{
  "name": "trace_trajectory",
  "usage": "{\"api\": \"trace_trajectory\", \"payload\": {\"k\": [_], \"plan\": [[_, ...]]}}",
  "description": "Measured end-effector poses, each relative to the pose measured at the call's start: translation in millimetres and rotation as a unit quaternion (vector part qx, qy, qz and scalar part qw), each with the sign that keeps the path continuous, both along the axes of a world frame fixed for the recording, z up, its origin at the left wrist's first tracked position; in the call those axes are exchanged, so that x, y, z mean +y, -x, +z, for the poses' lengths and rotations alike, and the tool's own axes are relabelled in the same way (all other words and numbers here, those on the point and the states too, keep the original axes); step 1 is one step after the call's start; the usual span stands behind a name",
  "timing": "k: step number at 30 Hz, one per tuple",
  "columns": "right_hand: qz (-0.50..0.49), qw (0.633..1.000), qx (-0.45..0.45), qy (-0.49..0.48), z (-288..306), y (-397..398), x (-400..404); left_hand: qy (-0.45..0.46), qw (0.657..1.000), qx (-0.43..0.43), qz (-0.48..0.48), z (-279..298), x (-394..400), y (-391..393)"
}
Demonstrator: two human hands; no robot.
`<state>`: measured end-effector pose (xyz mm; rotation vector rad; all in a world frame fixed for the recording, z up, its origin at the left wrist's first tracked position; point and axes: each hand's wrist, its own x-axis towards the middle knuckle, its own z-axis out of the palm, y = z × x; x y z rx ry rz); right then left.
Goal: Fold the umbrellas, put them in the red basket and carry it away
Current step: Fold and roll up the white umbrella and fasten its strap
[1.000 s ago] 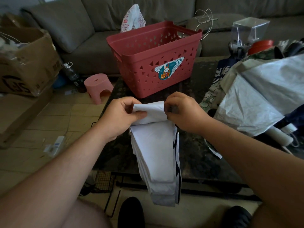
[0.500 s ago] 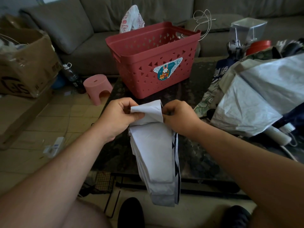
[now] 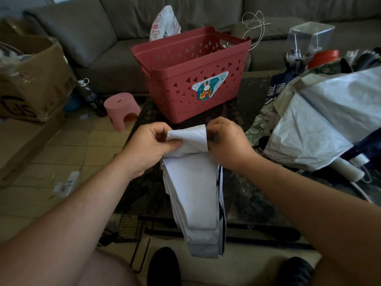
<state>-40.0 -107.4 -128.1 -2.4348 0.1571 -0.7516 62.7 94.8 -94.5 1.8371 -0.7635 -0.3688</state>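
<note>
While two shoes, both cut off by the bottom edge, mark the nearest ground at 6 o'clock, one collapsed white umbrella [image 3: 194,195] lies lengthwise at centre on the dark desk [image 3: 247,195], its near end hanging past the desk edge. Navy-and-white trim shows along its right side; its handle and shaft are hidden inside the folds. Two hands work its far end: the left hand [image 3: 149,146] has its grip closed on a flap of the white canopy, thumb pressing the fabric against curled fingers, and the right hand [image 3: 226,139] has its grip curled on the same flap's right edge, fingertips hidden behind the cloth. At 3 o'clock a heap of unfolded umbrellas [image 3: 321,124] covers the desk's right side; their number cannot be made out, though a silver-white canopy, a leaf-print canopy and a navy one with white characters, unreadable, are visible. At 12 o'clock stands one red basket [image 3: 185,83] on the desk, apart from the white umbrella; its sticker reads "EP" above a cartoon figure, and its contents are mostly hidden. At 10 o'clock one pink stool [image 3: 121,109] sits on the floor, with one dark bottle and one cardboard box [image 3: 31,79] bearing partial black letters beyond. Farthest, one grey sofa [image 3: 127,58] carries a printed bag, a white cord and a clear box.
</note>
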Motion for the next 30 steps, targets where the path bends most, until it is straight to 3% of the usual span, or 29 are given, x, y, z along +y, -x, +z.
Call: {"api": "trace_trajectory", "payload": {"k": [3, 6, 8, 10, 12, 14, 16, 20, 24, 27, 30], "plan": [[0.01, 1.0, 0.015, -0.013, -1.0, 0.8, -1.9, -0.002, 1.0, 0.001, -0.01, 0.8, 0.1, 2.2], [0.061, 0.974, 0.08, -0.202, 16.0, 7.4, -5.2, 0.001, 0.999, 0.002, -0.048, 3.7, 5.0, 2.0], [0.142, 0.951, 0.131, -0.24, 29.4, 15.2, -10.3, -0.001, 0.998, -0.008, -0.065, 4.9, 7.6, 4.2], [0.209, 0.939, 0.191, -0.195, 38.0, 23.5, -12.1, 0.001, 0.997, -0.029, -0.075, 3.9, 8.1, 8.0], [0.212, 0.953, 0.204, -0.074, 41.2, 27.1, -8.5, 0.003, 0.995, -0.044, -0.093, 2.0, 9.2, 11.7], [0.212, 0.964, 0.146, 0.066, 37.4, 25.2, -6.0, -0.006, 0.992, -0.055, -0.11, -0.1, 11.0, 13.7], [0.234, 0.959, 0.079, 0.138, 34.7, 23.9, -5.4, -0.053, 0.988, -0.081, -0.124, 0.6, 14.3, 14.9], [0.238, 0.95, 0.085, 0.182, 26.0, 33.4, -5.6, -0.208, 0.946, -0.143, -0.201, 11.2, 28.6, 12.6], [0.25, 0.928, 0.111, 0.254, 6.8, 49.7, 6.7, -0.121, 0.984, -0.063, -0.112, 6.1, 28.7, 6.0], [0.239, 0.914, 0.112, 0.307, -10.8, 59.4, 17.0, -0.143, 0.971, -0.19, -0.031, -11.5, 12.1, 9.5], [0.242, 0.902, 0.132, 0.332, -22.1, 66.2, 20.0, -0.198, 0.943, -0.26, -0.062, -23.4, -0.6, 14.5]]}}
